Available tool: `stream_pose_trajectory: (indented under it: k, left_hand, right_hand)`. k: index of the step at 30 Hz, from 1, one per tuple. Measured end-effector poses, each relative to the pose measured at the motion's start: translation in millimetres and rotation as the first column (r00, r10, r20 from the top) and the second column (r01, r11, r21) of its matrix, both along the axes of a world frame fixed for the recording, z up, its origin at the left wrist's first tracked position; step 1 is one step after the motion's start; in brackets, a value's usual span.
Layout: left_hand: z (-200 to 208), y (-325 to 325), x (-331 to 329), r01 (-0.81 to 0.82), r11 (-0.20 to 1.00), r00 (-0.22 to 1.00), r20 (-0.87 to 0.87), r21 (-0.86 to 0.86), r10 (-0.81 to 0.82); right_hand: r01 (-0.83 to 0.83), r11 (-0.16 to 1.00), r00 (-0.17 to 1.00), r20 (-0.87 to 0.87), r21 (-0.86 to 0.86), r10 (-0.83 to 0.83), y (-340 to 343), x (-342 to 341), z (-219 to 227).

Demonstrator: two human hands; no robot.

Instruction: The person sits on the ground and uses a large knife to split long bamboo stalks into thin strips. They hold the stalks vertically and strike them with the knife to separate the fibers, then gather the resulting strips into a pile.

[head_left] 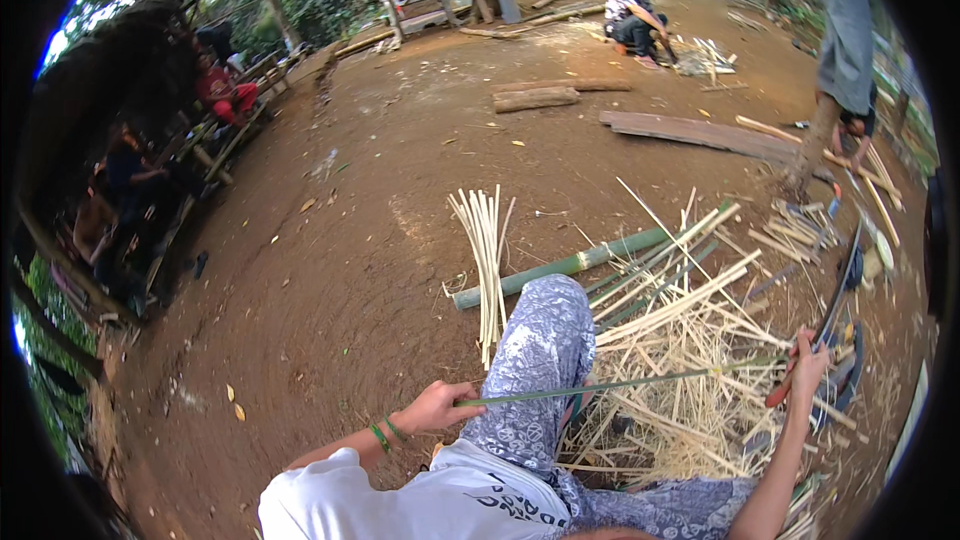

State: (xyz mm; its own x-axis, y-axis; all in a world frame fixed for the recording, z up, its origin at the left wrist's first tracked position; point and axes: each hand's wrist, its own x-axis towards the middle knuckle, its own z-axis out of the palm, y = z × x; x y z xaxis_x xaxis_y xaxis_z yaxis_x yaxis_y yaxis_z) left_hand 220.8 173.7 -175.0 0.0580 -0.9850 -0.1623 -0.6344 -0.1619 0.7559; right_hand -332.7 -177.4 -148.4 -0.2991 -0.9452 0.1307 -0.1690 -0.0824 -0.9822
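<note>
My left hand (440, 406) is closed on one end of a long, thin green bamboo strip (600, 386). The strip runs across my patterned trouser leg to the right. Its other end reaches my right hand (808, 364), whose fingers wrap round a machete (840, 285). The machete's reddish-brown handle end juts out below the fist and its dark, curved blade points up and away. Whether the right fingers also touch the strip I cannot tell. Below the strip lies a heap of pale bamboo shavings (670, 420).
Ahead, a bundle of pale strips (484, 260) rests across a green bamboo pole (570, 268). Farther off lie a wooden plank (700, 135) and short logs (536, 98). One person (636, 20) crouches at the back; another stands by a trunk (815, 145). People sit under a shelter at left.
</note>
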Motion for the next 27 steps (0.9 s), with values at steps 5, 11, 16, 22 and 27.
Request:
stream_pose_trajectory:
  k: [5, 11, 16, 22, 27]
  left_hand:
    - [45, -7, -5, -0.164, 0.986, 0.944, -0.295, -0.025, 0.149]
    - [73, -51, -3, -0.185, 0.976, 0.848, -0.52, -0.119, 0.097]
    - [88, -84, -9, -0.201, 0.962, 0.71, -0.704, -0.187, 0.011]
    - [114, -124, -22, -0.303, 0.941, 0.583, -0.81, -0.148, 0.06]
    - [128, -157, -35, -0.332, 0.935, 0.541, -0.837, -0.122, 0.083]
  right_hand:
    - [-0.012, 1.0, 0.998, -0.066, -0.016, 0.011, 7, 1, 7]
    - [0.014, 1.0, 1.0, -0.027, 0.001, -0.014, 17, 3, 19]
    - [-0.004, 1.0, 1.0, -0.013, -0.02, 0.003, 17, 2, 15]
    - [-0.019, 1.0, 1.0, -0.019, -0.004, 0.019, 30, 10, 32]
    - [-0.028, 1.0, 0.999, 0.018, -0.01, 0.028, 42, 18, 50]
